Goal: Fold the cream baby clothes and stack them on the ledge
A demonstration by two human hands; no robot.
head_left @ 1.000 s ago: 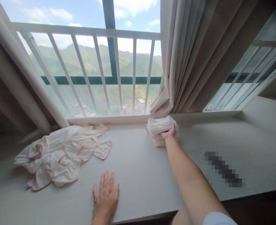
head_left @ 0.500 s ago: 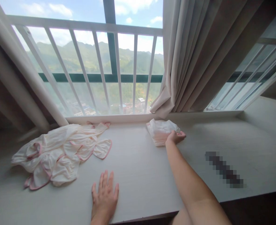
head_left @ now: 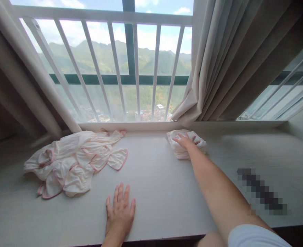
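Right hand (head_left: 186, 140)'s got fingers splayed on the folded cloth stack (head_left: 181, 153), left hand (head_left: 120, 212)'s fanned out on the ledge (head_left: 154, 195), so I'd honestly press lightly, evenly.

Right hand (head_left: 186, 140) on folded cloth (head_left: 179, 149); left hand (head_left: 120, 213) flat.

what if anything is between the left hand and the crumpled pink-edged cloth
Nothing visible is in the way: only the pale surface shows between the left hand and the crumpled pink-edged cloth ahead to its left. The right hand is off that path, resting on the folded stack.
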